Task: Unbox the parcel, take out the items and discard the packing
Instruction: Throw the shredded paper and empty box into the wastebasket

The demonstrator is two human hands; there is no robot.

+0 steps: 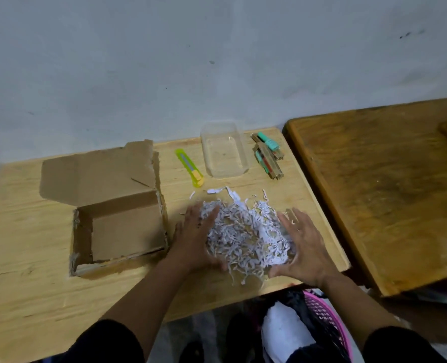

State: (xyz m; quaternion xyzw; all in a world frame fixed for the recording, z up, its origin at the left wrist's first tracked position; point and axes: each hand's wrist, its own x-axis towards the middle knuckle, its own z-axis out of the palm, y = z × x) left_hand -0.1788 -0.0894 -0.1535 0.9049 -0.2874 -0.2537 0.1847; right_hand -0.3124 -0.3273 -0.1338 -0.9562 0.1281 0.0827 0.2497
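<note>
The box (120, 226) lies open on the table (28, 284), flap back toward the wall, nothing inside; the clear tub (223, 150) behind is empty too. Both hands, left (196, 239) and right (303, 247), cup the shreds (246, 237) just right of the box, fingers spread; a pink bin (329, 318) with a black liner holds white paper below the table's edge.

Dim, flat indoor light, soft throughout.
Shadows under the cardboard box (120, 226) on the bench (20, 258) were faint; both hands were smeared, perhaps by motion; the wide lens bowed the bench edges, and the lower corners fell dark and unclear.
</note>
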